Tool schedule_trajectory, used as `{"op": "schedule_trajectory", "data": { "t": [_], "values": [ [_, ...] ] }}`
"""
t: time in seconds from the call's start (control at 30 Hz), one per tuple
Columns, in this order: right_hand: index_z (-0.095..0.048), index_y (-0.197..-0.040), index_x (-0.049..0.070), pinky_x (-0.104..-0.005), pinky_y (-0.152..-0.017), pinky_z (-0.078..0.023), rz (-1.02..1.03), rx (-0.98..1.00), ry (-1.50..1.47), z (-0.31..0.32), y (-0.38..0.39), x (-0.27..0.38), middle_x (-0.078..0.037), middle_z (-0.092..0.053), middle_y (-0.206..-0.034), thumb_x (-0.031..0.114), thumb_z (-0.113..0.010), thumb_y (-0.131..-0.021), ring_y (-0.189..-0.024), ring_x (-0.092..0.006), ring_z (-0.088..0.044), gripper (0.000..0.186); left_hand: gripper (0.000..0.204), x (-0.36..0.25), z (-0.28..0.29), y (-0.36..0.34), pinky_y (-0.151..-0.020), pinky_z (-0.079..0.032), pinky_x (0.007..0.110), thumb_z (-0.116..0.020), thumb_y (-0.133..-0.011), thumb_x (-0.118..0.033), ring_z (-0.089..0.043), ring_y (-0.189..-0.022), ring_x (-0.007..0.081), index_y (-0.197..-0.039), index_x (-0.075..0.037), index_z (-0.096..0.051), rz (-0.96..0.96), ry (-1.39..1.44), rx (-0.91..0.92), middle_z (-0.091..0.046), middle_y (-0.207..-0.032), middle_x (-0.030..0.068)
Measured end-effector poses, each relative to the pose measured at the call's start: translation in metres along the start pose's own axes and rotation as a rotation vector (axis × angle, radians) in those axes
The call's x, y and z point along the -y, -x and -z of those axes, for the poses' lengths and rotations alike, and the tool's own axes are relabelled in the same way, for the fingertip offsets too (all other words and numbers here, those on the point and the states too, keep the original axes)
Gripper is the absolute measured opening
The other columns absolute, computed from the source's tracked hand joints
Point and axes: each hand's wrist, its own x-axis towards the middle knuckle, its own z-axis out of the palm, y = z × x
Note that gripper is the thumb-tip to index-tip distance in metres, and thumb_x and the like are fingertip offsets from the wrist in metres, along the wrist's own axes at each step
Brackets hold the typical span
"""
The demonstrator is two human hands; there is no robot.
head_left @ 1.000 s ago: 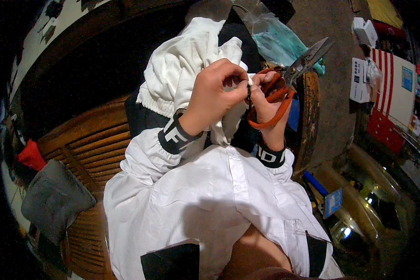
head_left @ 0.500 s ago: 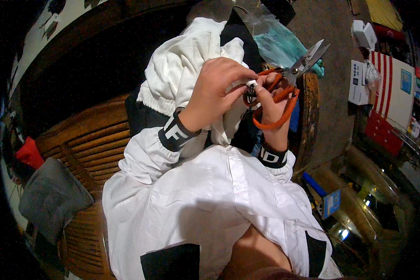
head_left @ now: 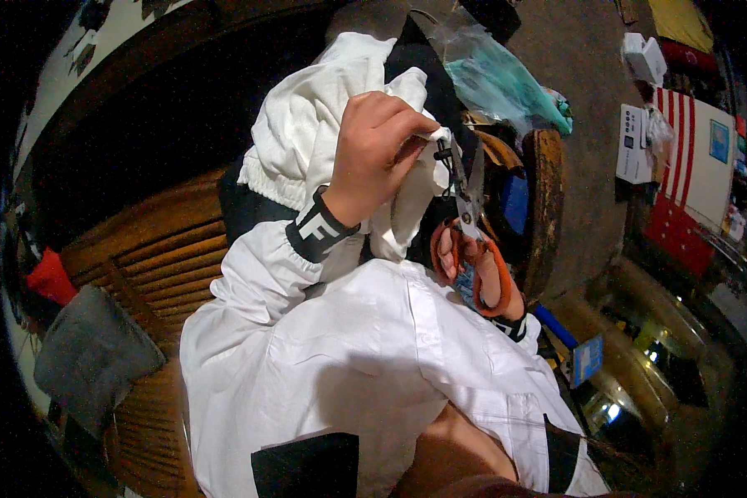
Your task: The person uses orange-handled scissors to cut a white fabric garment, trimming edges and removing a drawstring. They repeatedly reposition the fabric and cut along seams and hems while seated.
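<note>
My left hand [head_left: 373, 149] is closed in a pinch on the edge of a white cloth garment [head_left: 295, 137], which lies bunched over black fabric. From the pinched edge hangs a thin black cord [head_left: 446, 159] with a small dark fitting. Scissors [head_left: 468, 217] with orange handles sit in my right hand [head_left: 491, 280], fingers through the loops. Their blades are parted and point away from me, close beside the black cord. Whether a blade touches the cord I cannot tell.
Left of me runs a slatted wooden bench [head_left: 153, 216] with a grey cushion [head_left: 95, 344]. A worn wooden armrest [head_left: 546, 191] stands at my right, a thin plastic bag [head_left: 498, 79] beyond it. Farther right are a white box [head_left: 635, 145] and a dark, shiny table [head_left: 639, 332].
My right hand has drawn back toward me, and the scissors have swung so their blades point away beside the cord. My left hand keeps its pinch on the garment, nearly in place.
</note>
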Motion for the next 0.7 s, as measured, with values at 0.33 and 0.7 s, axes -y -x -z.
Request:
{"op": "schedule_trajectory", "data": {
  "t": [0.33, 0.7],
  "values": [
    [-0.046, -0.089, 0.005, -0.021, -0.053, -0.033, -0.04, 0.009, -0.009, -0.012, 0.001, 0.013, 0.003, -0.043, -0.067, 0.063, -0.057, -0.079, -0.058, -0.0065, -0.04, 0.06, 0.024, 0.001, -0.004, -0.001, -0.077, -0.039, 0.036, -0.07, -0.062, 0.0, -0.055, -0.081, 0.0255, -0.084, -0.009, -0.064, -0.055, -0.055, -0.028, -0.059, -0.08, 0.0042],
    [-0.045, -0.089, 0.004, -0.0204, -0.053, -0.033, -0.017, 0.066, 0.005, -0.009, -0.001, 0.008, 0.002, -0.043, -0.068, 0.061, -0.054, -0.083, -0.058, -0.0061, -0.039, 0.058, 0.024, 0.001, -0.005, 0.0, -0.073, -0.039, 0.037, -0.07, -0.061, 0.0, -0.054, -0.079, 0.0256, -0.081, -0.009, -0.063, -0.098, -0.086, -0.056, -0.057, -0.077, 0.0039]
  ]
}}
